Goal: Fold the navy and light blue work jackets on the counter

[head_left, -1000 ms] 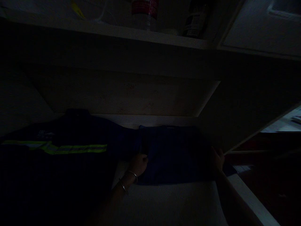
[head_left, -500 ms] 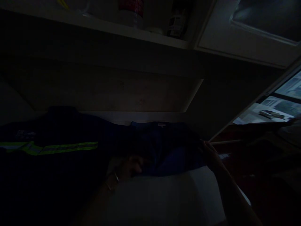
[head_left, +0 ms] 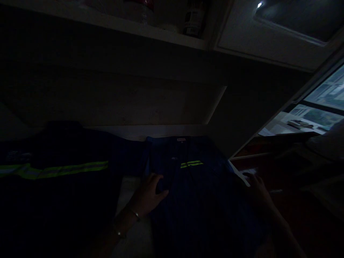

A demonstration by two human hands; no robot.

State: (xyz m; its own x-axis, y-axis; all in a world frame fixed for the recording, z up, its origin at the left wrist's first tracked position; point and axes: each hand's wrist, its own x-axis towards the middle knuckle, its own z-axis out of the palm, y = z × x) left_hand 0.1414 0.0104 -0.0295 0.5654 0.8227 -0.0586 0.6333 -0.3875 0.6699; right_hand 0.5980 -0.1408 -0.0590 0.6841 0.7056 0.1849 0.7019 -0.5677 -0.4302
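The scene is very dark. A dark blue garment (head_left: pixel 199 200) with a short yellow reflective strip lies spread on a pale surface (head_left: pixel 134 186). My left hand (head_left: pixel 149 195), bangles on its wrist, rests flat on the garment's left edge with its fingers apart. My right hand (head_left: pixel 256 191) lies at the garment's right edge; its fingers are too dim to make out. To the left lies another dark garment (head_left: pixel 59 179) with a long yellow-green reflective band.
A shelf (head_left: pixel 129 25) above holds a bottle and a dark container (head_left: pixel 193 18). A pale cabinet door (head_left: pixel 268 39) is at the upper right. A bright window (head_left: pixel 317 107) shows at the right, with a dark ledge below it.
The blue garment was folded into a smaller shape; now it lies opened toward me, showing a reflective strip. Both hands moved nearer with it. The view shifted right.
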